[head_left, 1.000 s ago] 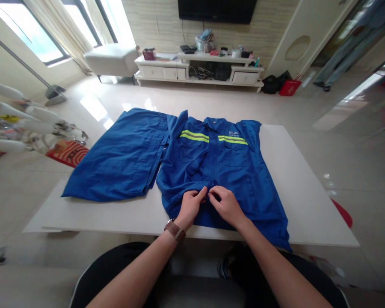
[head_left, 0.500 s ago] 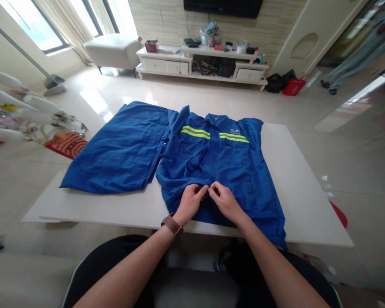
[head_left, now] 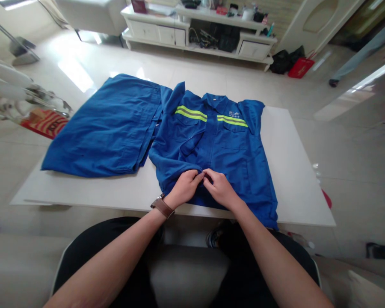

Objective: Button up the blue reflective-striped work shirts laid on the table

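A blue work jacket with yellow-and-grey reflective stripes lies front up on a white table, its collar at the far side. My left hand pinches the front edge of the jacket near its lower hem, a brown-strapped watch on that wrist. My right hand is closed on the same edge, fingertips almost touching the left ones. Whatever small part sits between the fingertips is hidden. The left front panel is bunched and lifted in folds. Beside it lies a folded blue garment.
Beyond the table stands a white TV cabinet with various items. A red bag and black bags are on the floor to its right. A striped orange bag is at the left, near a dustpan. Another person's leg shows at upper right.
The view has tilted down, so everything sits higher in the frame. Both hands keep their pinch on the jacket edge, with the fingers shifted only slightly.
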